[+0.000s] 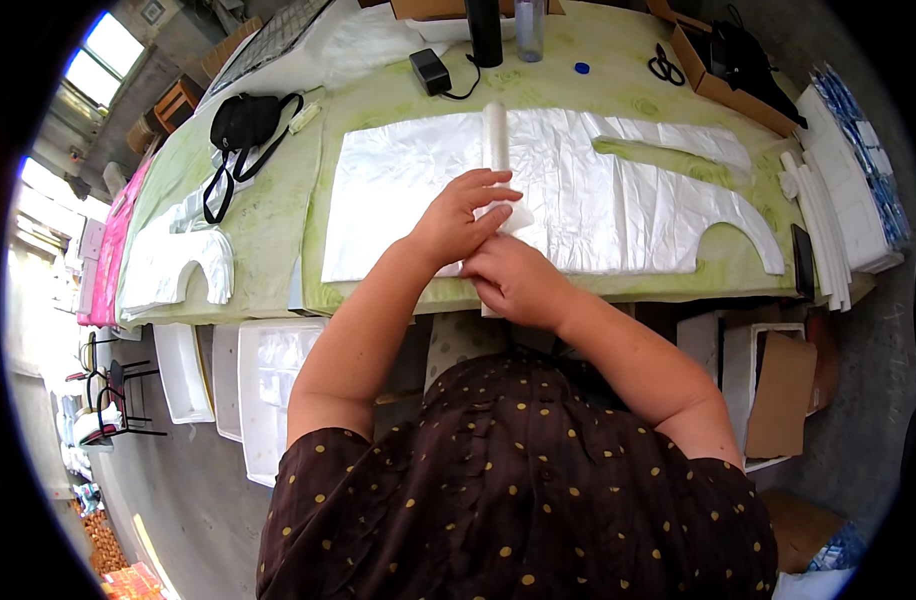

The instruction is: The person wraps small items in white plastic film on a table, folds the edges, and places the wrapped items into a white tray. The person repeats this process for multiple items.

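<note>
Here, one white roll is laid across the larger of two plastic sheets on green tablecloth, above grey floor. By left hand and right hand it is part-covered; their grip cannot be told.

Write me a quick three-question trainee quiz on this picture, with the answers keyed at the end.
1. True or false: the black shoulder bag lies to the left of the large white plastic sheet.
2. Which of these lies nearest the black scissors? A) the black power adapter B) the small blue cap C) the black shoulder bag
3. Which of the person's hands is set farther from the dark dotted shirt?

Key: 1. True. 2. B. 3. The left hand.
</note>
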